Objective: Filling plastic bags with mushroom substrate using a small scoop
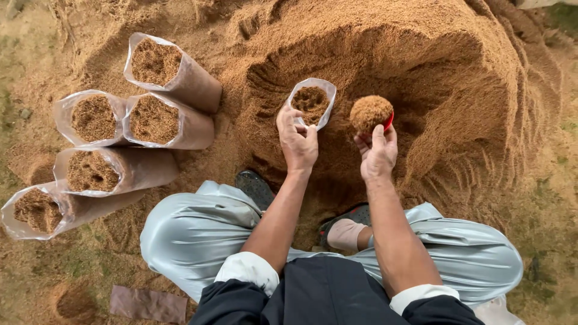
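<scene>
Outdoor ground of packed dirt and thin grass runs around a big heap of brown sawdust point(385, 54), with a hollow dug into its near face.

In the head view, the person squats in front of that hollow, pale trousers bunched at the knees and dark shoes planted at the foot of the heap. The left hand point(297, 141) is closed around the rim of a clear plastic bag point(311, 102), fingers pinching the near edge so the mouth stays wide and tilted up toward the person; the bag leans back against the sawdust wall, which props it, and it is already partly filled. The right hand point(378, 153) grips a small red cup point(387, 122) from below, held level just beside the bag's mouth and heaped high with a rounded mound of sawdust, seemingly kept flat so nothing spills. The two hands are near each other but apart.

To the left, five filled bags point(153, 120) lie on their sides in a loose stack, mouths open toward the camera, well apart from the hands. A flat brown scrap point(147, 304) lies on the ground near the person's left knee.
</scene>
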